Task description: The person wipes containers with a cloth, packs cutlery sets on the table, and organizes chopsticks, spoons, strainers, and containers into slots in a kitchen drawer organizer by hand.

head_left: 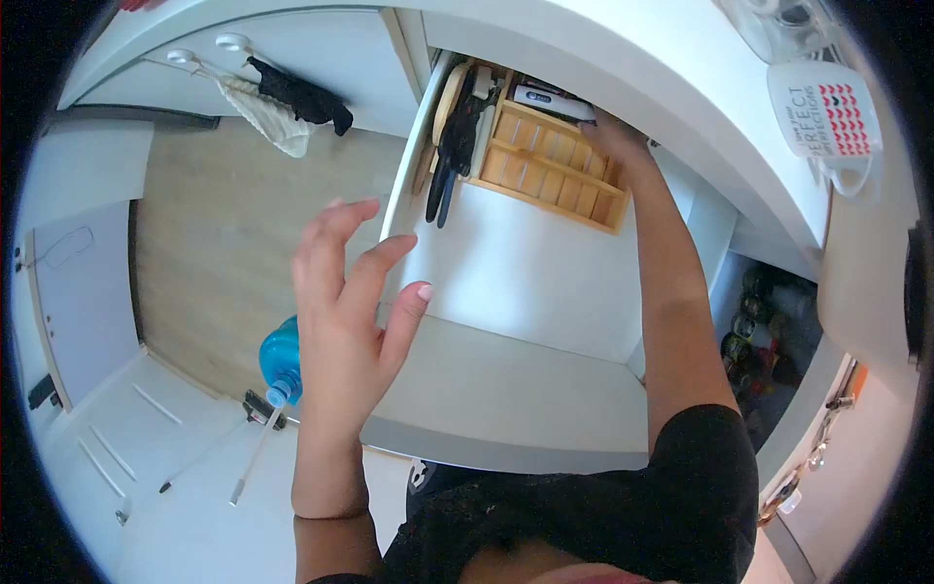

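Note:
My left hand [342,297] is raised beside the left edge of the pulled-out drawer [525,277], its fingers spread and nothing in them. My right hand [620,144] reaches into the back of the drawer, at the right end of a wooden organizer tray [547,200]. Its fingertips are hard to make out there, so I cannot tell whether they grip the tray. Slatted compartments fill the tray's front. Behind them lies a white device with a small dark display [553,101]. Black-handled utensils [455,146] lie along the drawer's left side.
The countertop [671,88] overhangs the drawer's back; a printed white mug [825,112] stands on it. Cloths [292,102] hang on the cabinet at left. A blue water bottle [280,362] is on the floor side. Jars [754,321] sit in an opening at right.

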Available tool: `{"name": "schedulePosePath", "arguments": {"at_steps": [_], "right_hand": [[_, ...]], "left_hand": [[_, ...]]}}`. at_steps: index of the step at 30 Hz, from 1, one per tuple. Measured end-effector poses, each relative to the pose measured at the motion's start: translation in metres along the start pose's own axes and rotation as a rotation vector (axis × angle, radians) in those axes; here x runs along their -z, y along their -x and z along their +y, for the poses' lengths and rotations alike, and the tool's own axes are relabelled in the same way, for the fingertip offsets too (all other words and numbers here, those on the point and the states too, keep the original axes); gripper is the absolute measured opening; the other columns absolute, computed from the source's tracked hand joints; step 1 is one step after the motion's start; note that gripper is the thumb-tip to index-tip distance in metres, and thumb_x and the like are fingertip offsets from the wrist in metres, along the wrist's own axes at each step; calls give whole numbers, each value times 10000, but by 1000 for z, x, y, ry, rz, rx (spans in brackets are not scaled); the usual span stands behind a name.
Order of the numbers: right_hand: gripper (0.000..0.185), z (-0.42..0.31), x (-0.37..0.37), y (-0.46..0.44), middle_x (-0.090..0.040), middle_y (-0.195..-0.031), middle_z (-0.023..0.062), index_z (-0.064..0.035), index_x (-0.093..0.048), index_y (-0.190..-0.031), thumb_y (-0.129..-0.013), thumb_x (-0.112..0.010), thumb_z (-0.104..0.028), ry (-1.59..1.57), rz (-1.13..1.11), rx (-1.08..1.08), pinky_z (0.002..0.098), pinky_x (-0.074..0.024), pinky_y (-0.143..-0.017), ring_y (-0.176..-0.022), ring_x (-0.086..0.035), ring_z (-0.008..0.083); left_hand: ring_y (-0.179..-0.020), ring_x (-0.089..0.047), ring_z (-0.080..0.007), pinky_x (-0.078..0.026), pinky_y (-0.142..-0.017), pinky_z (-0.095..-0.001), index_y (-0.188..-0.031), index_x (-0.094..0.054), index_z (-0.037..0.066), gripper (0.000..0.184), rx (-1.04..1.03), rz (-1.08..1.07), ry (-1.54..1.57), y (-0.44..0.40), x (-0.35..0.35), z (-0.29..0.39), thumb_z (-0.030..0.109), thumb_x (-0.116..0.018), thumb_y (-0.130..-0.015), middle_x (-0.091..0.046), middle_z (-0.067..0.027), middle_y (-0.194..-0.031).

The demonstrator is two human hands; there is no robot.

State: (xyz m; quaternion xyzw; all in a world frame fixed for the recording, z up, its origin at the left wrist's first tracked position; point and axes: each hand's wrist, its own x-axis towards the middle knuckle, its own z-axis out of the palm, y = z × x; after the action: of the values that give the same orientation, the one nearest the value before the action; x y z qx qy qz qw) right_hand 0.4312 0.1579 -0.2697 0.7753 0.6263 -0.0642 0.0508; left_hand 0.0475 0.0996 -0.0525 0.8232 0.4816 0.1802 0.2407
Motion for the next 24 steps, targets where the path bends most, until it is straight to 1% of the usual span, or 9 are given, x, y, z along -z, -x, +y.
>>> {"name": "schedulePosePath", "arguments": {"at_steps": [2,4,13,17,19,20,22,23,24], "right_hand": [[572,-5,3,-1,-547,-1174,184,-32,-487,-1217,-753,-674,-310,24,-61,5,411,-386,-975,-1134,-494,342],[543,-5,-3,-3,-555,-1158,187,-29,-503,-1199,-750,-663,-288,14,47,59,407,-389,-969,-1122,-504,332],[567,-4,-9,-11,-549,-1174,195,-40,-503,-1207,-721,-651,-292,-102,-114,-4,402,-374,-985,-1146,-491,326],[524,-7,-6,0,-558,-1174,186,-53,-530,-1181,-730,-632,-301,-101,-17,14,411,-372,-988,-1146,-495,325],[558,-6,-5,3,-523,-1237,178,-95,-491,-1260,-755,-605,-302,-107,-83,-29,414,-355,-1006,-1173,-475,323],[558,-6,-5,4,-523,-1237,178,-95,-491,-1260,-755,-605,-302,-106,-83,-35,414,-355,-1006,-1173,-475,323],[583,-5,-13,6,-447,-1336,160,-131,-440,-1329,-784,-572,-287,-110,-84,-14,426,-314,-1039,-1242,-406,314],[583,-6,-19,8,-447,-1336,160,-131,-440,-1329,-784,-572,-287,-110,-84,-23,426,-314,-1039,-1242,-406,314],[591,-9,-24,11,-391,-1385,139,-162,-397,-1362,-803,-539,-286,-73,2,8,433,-282,-1061,-1281,-354,304]], "left_hand": [[-1212,-394,-359,-346,-971,-446,-973,-627,48,265,-69,27,-34,0,0,0,172,-695,-748,-464,-121,-1246],[-1211,-395,-360,-348,-969,-448,-974,-627,48,270,-56,18,-30,0,2,0,176,-697,-747,-464,-120,-1246],[-1204,-401,-364,-356,-961,-446,-986,-623,48,281,-58,-14,1,0,0,0,167,-699,-742,-463,-120,-1241],[-1202,-402,-363,-356,-958,-446,-989,-621,51,285,-41,-31,13,1,0,0,158,-701,-737,-462,-118,-1237],[-1201,-404,-362,-357,-958,-445,-989,-620,51,285,-47,-40,13,1,0,0,152,-701,-735,-463,-118,-1236],[-1200,-406,-361,-359,-958,-444,-990,-619,52,285,-51,-44,11,1,0,0,146,-701,-734,-464,-117,-1235],[-1199,-410,-359,-360,-958,-442,-990,-618,51,284,-54,-45,16,2,-1,0,140,-700,-734,-466,-117,-1233],[-1198,-413,-357,-361,-959,-439,-991,-617,50,282,-54,-43,18,2,-1,0,134,-698,-734,-469,-116,-1232],[-1198,-413,-357,-361,-959,-439,-991,-617,50,282,-63,-48,22,3,-1,1,134,-698,-734,-469,-116,-1232]]}}
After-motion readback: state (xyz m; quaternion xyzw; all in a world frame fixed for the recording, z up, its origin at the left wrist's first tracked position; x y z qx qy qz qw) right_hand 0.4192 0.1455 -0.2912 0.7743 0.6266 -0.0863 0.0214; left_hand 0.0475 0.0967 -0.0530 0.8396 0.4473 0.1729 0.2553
